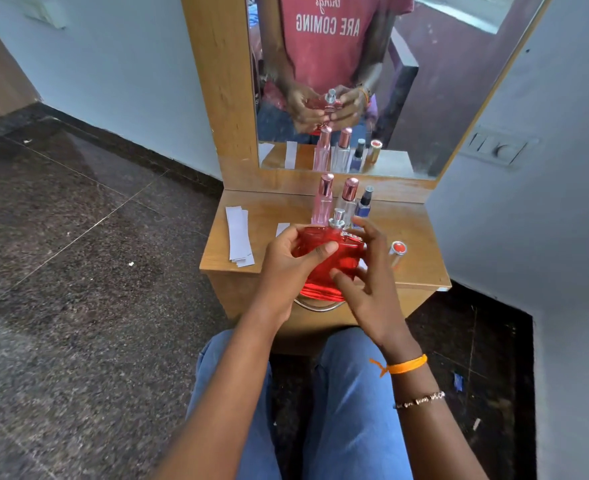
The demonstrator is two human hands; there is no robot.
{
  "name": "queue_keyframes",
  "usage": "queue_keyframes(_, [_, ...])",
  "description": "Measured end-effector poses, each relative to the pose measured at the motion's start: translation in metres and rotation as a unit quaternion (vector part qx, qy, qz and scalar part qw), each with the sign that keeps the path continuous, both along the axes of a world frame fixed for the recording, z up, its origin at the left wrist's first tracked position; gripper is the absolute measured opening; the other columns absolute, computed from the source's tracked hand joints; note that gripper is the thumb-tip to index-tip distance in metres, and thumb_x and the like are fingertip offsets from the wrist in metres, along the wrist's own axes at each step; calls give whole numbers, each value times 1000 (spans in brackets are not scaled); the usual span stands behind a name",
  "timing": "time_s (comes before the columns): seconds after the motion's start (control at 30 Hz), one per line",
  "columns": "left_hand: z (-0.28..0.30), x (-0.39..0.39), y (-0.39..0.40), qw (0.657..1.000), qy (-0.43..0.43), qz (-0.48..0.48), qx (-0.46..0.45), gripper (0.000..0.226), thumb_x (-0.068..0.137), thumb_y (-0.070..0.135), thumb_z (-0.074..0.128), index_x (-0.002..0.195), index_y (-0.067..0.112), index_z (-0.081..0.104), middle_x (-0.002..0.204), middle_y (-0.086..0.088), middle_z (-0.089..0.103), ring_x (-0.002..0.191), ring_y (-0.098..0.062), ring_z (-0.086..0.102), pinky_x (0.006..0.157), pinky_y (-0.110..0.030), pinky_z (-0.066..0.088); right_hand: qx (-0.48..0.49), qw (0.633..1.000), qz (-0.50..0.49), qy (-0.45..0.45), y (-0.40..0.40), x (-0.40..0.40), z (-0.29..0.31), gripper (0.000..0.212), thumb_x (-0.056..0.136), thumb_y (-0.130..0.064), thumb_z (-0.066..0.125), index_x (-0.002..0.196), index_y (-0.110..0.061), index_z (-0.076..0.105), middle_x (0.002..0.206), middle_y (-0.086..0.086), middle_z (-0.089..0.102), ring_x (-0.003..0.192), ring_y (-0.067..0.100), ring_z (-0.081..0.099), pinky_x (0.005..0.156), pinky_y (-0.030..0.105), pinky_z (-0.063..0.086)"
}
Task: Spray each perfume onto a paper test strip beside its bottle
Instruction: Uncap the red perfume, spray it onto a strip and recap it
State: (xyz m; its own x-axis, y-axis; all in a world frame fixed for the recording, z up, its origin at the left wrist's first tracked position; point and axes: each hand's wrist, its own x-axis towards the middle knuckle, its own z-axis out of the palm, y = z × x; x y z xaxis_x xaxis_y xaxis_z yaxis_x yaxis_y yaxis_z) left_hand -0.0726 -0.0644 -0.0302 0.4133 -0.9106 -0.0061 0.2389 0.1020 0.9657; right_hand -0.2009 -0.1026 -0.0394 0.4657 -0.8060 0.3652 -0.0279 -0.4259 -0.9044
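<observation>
A round red perfume bottle (324, 261) with a bare silver spray nozzle is held up over the front of the small wooden dresser top (414, 233). My left hand (286, 261) grips its left side, thumb across the front. My right hand (369, 268) holds its right side with fingers spread. A stack of white paper test strips (239, 235) lies at the top's left edge, and one more strip (282, 228) peeks out behind my left hand. Behind the red bottle stand a tall pink bottle (323, 199), a clear bottle with a rose cap (349, 195) and a small blue bottle (364, 204).
A gold bottle with a red-topped cap (397, 252) stands at the right of the dresser top. A mirror (372, 81) in a wooden frame rises behind and reflects the bottles and hands. White walls close in on the right; dark stone floor lies to the left.
</observation>
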Motion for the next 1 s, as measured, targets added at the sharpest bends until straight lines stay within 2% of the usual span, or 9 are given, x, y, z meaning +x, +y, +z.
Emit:
queue_keyframes(0.17, [5,9,2,995,-63,-35,63,20,82,21,67,101,13,67,93,-2,73,86,-12,69,76,-24,54,-14,1000,-1,9,-3,11,-6,73,81,-1,69,137,-24,28,129,-23,38,114,-8,48,90,8,41])
queue_keyframes(0.27, [9,16,-3,980,-154,-44,114,31,94,36,48,106,16,68,103,-2,71,97,-14,66,84,-30,51,21,999,27,5,-3,6,-9,78,82,2,67,140,-28,25,136,-27,33,117,-6,47,93,12,43])
queue_keyframes(0.37, [5,23,-16,915,-365,73,158,25,97,25,42,110,21,64,115,1,63,107,-16,55,83,-28,41,37,998,49,12,-7,-1,-11,79,81,5,66,140,-29,26,141,-22,34,131,10,41,107,33,41])
queue_keyframes(0.43, [-2,30,-26,855,-459,117,212,28,94,17,46,120,22,58,125,-2,54,115,-23,45,88,-32,35,50,997,59,10,-9,-6,-12,76,81,5,66,139,-30,31,137,-30,36,133,14,39,109,41,38])
queue_keyframes(0.53, [-13,40,-37,778,-547,88,297,38,93,18,51,131,19,47,134,-6,42,121,-30,34,95,-40,29,100,991,87,-34,-9,-10,-12,72,80,2,66,138,-30,37,131,-33,42,120,5,51,96,23,48])
queue_keyframes(0.6, [-17,41,-40,761,-563,85,312,37,92,20,52,129,17,47,135,-7,39,122,-31,31,95,-42,28,122,987,89,-55,-8,-10,-11,72,77,2,66,135,-30,40,124,-33,49,109,0,57,87,17,49])
queue_keyframes(0.8, [-18,37,-39,795,-538,122,253,29,88,7,55,114,18,51,120,-7,55,115,-29,42,84,-36,28,229,957,109,-142,1,2,-13,69,74,-18,72,135,-26,41,111,-17,62,96,11,60,81,26,52])
queue_keyframes(0.93, [-9,38,-32,886,-397,144,190,38,81,5,67,113,15,48,91,-3,63,87,-20,61,67,-23,40,262,940,130,-174,6,7,-14,78,67,-30,82,133,-31,42,102,-7,66,88,12,60,74,26,55])
queue_keyframes(1.0, [-3,40,-27,914,-331,140,187,28,76,10,74,96,17,57,76,5,61,76,-12,60,60,-17,39,253,948,95,-170,6,9,-10,72,64,-24,82,126,-35,47,100,-2,66,87,14,63,73,29,54])
